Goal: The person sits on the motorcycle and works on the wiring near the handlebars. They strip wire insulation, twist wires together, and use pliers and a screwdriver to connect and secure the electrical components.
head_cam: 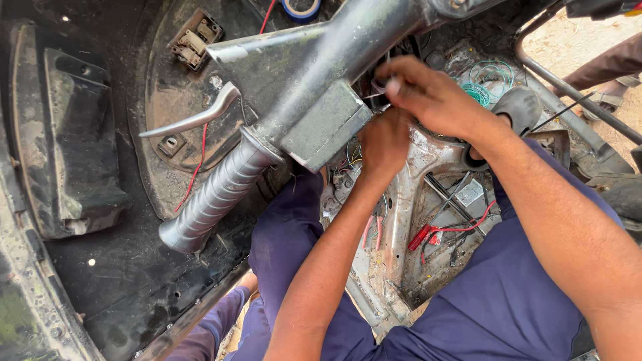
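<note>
Blue-trousered knees (294, 234) lie closest, below both forearms reaching toward twelve o'clock. The right hand (428, 93) pinches thin wires (380, 85) between closed fingertips; the left hand (382, 144), curled at seven o'clock of it, grips something hidden. The wires sit beside the grey handlebar housing (321, 127).

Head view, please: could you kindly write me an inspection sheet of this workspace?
Surface: dirty metal vehicle floor.
Job's things: thin wires pinched beside the switch box of the handlebar.
Clutter: tape roll, red connector, green wire coils.
Hands: left hand under the box; right hand holds wires.
Cables: red wire hangs loose.
Surroundings: sandy ground, another person's sandalled foot.
</note>
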